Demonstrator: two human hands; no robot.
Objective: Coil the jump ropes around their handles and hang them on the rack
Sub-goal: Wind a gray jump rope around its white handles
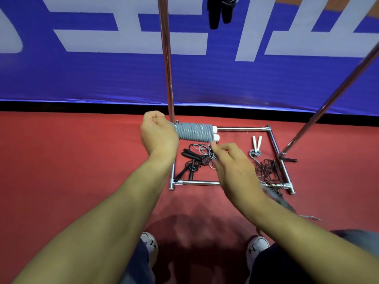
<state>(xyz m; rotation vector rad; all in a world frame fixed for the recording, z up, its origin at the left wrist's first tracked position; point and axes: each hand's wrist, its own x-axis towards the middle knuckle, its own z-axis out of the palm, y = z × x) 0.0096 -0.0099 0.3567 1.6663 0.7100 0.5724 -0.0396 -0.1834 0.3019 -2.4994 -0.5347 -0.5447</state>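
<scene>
Head view: left hand (159, 136) fisted around one end of grey jump rope (193, 132), coiled tight over its two white handles, held level above the rack base (242, 129). Right hand (233, 167) just below the white handle tips, fingers partly curled, thumb and forefinger pinched near the coil's end; whether gripping a rope strand, cannot tell. Below, inside the chrome base on red floor (71, 160): black-handled ropes (189, 160) in a loose tangle, a white-handled rope (256, 145) beside a dark rope heap. Upright rack pole (167, 58) rising behind the left hand. Black coiled rope (219, 11) hanging at top edge. Blue banner (102, 78) behind. White shoes (150, 244) at bottom.
</scene>
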